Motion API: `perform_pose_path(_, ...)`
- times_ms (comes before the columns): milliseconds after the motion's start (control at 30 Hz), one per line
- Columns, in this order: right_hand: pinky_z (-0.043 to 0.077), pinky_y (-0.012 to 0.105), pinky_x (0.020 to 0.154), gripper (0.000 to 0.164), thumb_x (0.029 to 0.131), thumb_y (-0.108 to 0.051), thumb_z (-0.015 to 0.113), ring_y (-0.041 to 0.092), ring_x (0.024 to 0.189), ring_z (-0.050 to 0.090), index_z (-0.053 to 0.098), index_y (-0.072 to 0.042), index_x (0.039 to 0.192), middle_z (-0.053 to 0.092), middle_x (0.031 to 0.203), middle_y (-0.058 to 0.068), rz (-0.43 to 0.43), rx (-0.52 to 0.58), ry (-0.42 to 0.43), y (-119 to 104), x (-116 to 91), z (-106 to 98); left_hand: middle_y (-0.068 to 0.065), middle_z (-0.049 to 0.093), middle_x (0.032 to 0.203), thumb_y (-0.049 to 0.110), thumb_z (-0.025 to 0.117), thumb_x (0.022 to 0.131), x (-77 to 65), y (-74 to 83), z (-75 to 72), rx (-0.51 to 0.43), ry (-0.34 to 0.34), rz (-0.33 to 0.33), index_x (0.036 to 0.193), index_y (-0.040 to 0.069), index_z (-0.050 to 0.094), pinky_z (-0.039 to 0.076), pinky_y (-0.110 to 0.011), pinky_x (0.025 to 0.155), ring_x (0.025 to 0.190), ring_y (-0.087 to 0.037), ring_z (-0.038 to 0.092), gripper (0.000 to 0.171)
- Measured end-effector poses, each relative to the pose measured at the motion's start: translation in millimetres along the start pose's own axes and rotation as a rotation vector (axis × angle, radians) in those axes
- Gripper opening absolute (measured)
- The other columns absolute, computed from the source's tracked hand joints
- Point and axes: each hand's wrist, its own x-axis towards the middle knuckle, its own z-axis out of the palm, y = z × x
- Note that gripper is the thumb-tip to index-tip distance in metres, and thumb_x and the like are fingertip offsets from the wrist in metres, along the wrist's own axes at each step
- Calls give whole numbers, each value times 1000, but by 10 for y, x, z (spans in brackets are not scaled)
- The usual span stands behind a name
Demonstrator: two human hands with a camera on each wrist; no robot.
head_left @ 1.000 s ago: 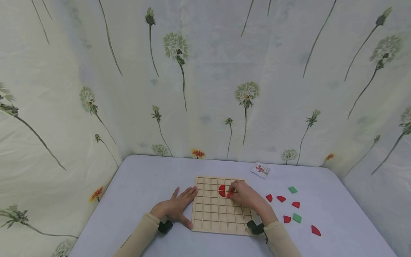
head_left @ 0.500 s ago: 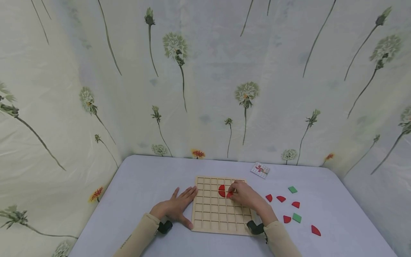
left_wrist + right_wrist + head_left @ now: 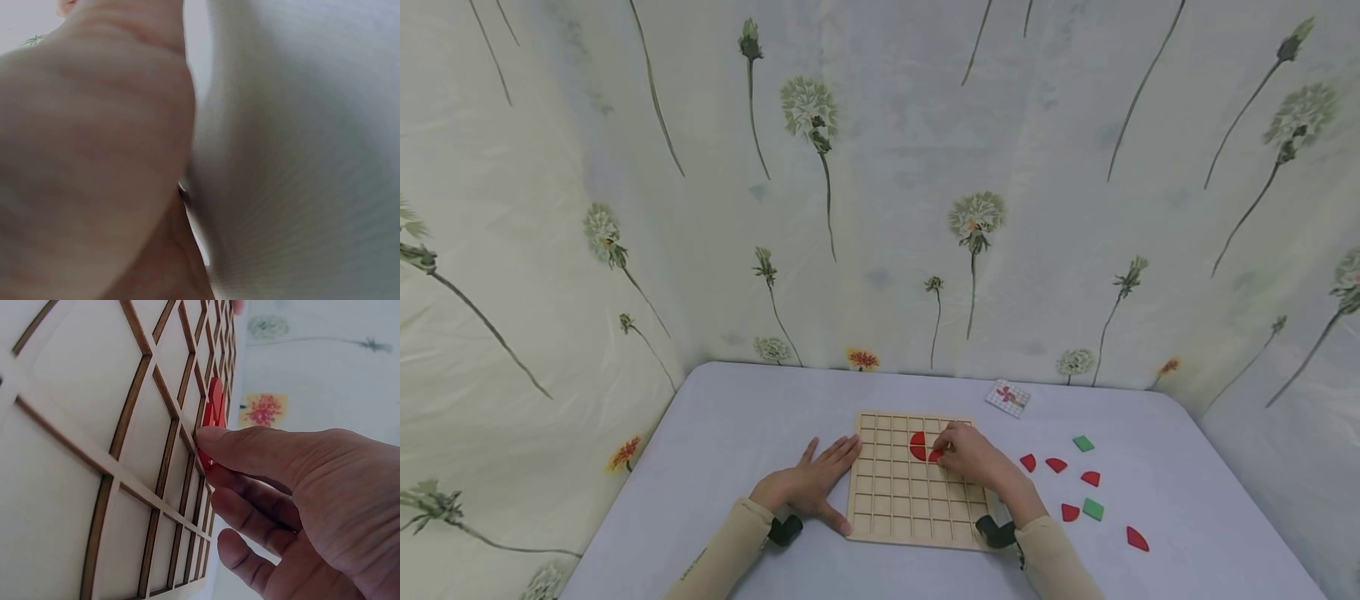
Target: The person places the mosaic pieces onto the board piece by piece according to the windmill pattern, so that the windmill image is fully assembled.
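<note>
right grip has thumb and fingertips pinched on a small red piece, holding it low over the wooden grid board, just right of two red quarter-rounds that sit in neighbouring squares, one farther and one nearer, their curved sides toward the left. fingers cover part of the held piece, so i cannot tell whether it lies flat in its square. left grip is released, fingers stretched out, fingertips at the board's left edge and thumb by its near left corner; the left wrist view is mostly blurred skin and pale cloth. to the right of the board, spread about the tabletop, lie five loose red pieces with rounded edges and two green pieces, one near the back and one farther forward. beyond the board, toward its right, a small card shows a red design on a printed grid. both sleeves are beige, and behind everything hangs a pale curtain printed with dandelions and orange flowers.
</note>
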Motion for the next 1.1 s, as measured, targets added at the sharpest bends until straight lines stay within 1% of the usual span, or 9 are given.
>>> perform_pose_path(167,51,30,72,11,83,-8,73,11,79,54,74,-12,93,63,89,-4,3,13,2,-7,-11,0,-4,-6,164,65,75,67,-3,-4,-4,2,2,4,156,10,0,-6,-59,118,152,-25,-3,128)
perform_pose_path(433,50,30,71,10,83,-8,74,12,78,52,70,-14,91,62,91,-3,10,52,-11,26,2,4,-3,-7,164,66,74,68,-3,-7,6,9,1,2,156,11,-1,-6,-58,118,152,-23,-5,128)
perform_pose_path(567,51,29,73,13,84,-12,74,12,80,54,70,-14,96,63,92,-4,30,53,-19,48,3,-21,-3,-6,164,66,75,67,-10,0,6,8,7,-1,156,11,0,-6,-59,118,152,-23,-4,128)
perform_pose_path(700,52,31,76,18,85,-13,73,14,85,55,68,-10,101,63,96,0,45,71,2,74,-27,-97,-4,-5,164,65,75,67,-16,8,3,7,8,-2,156,11,1,-5,-59,118,152,-24,-3,128)
perform_pose_path(800,51,32,75,19,86,-14,72,15,87,54,65,-8,103,62,98,3,53,97,19,100,-64,-170,-5,-4,164,65,75,67,-23,14,-3,7,8,-3,156,10,1,-5,-59,118,152,-24,-3,128)
perform_pose_path(933,48,30,70,18,87,-16,70,16,84,52,62,-7,101,59,94,2,74,116,28,166,-112,-234,-5,-4,164,65,75,67,-27,17,-5,9,8,-2,156,10,1,-5,-59,118,152,-24,-3,128)
perform_pose_path(1100,45,28,65,19,87,-19,71,15,78,51,60,-9,98,57,87,1,103,109,40,293,-170,-264,-4,-5,164,66,75,67,-15,11,5,10,5,1,156,11,0,-5,-59,118,152,-23,-4,128)
